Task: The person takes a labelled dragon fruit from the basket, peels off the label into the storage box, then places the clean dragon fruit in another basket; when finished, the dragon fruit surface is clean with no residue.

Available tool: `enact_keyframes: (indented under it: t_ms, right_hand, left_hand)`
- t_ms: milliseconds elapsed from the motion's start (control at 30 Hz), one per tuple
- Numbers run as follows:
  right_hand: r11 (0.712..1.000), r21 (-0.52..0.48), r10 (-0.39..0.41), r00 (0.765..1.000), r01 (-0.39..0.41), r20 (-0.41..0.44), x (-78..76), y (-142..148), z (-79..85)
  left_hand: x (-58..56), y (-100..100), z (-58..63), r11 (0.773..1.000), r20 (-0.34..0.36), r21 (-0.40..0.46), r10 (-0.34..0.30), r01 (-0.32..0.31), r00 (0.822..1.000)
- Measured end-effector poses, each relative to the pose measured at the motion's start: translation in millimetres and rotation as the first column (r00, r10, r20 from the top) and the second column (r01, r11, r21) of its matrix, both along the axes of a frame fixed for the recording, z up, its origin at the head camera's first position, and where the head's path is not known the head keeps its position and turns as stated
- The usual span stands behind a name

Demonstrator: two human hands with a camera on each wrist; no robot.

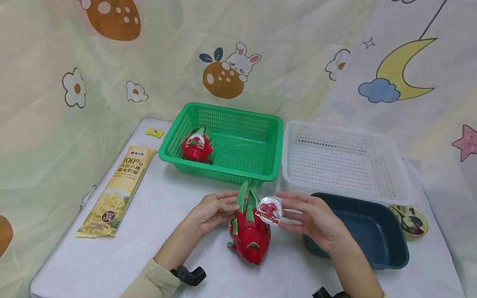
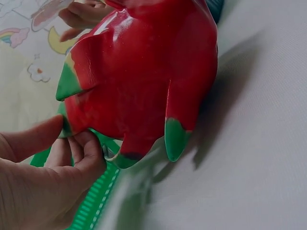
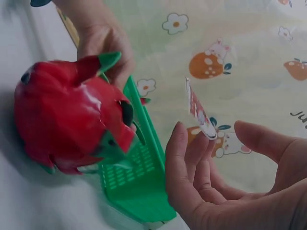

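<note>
A red model dragon fruit [image 1: 251, 242] with green-tipped scales stands over the white tabletop between the hands. My left hand [image 1: 210, 212] pinches one of its green leaf tips between thumb and fingers, as the left wrist view shows up close. A round label [image 1: 269, 210] printed with red fruit clings to the fingertips of my right hand [image 1: 314, 218]. In the right wrist view this label [image 3: 199, 110] appears nearly edge-on, and the thumb stays apart from it. The right fingers are loosely bent, beside the fruit's upper right side.
Behind the hands, a green basket [image 1: 217, 170] holds another labelled dragon fruit [image 1: 196, 147]. To its right are a white basket [image 1: 341, 188], a dark blue basin [image 1: 360, 232] and a round tin [image 1: 409, 221]. A pasta packet [image 1: 118, 191] and a small yellow wrapped piece [image 1: 154, 132] lie left.
</note>
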State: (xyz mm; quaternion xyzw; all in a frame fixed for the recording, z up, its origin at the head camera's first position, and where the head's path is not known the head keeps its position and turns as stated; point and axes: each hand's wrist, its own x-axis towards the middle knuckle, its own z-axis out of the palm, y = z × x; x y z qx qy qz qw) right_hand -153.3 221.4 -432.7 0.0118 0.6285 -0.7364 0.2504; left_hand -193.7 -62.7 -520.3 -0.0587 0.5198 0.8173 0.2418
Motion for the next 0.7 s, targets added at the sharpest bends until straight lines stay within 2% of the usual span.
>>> enact_keyframes:
  t_ms: [433,700]
  right_hand:
    - [0.996,0.084,0.038,0.999,-0.039,0.013,-9.7,42,16.4]
    - [0.991,0.12,0.052,0.998,-0.056,0.039,-18.8,65,25.2]
  left_hand:
    - [0.4,-1,1.0,0.999,-0.005,-0.013,-0.035,0.034,0.999]
    - [-0.7,0,1.7,1.0,-0.002,-0.01,-0.014,0.013,1.0]
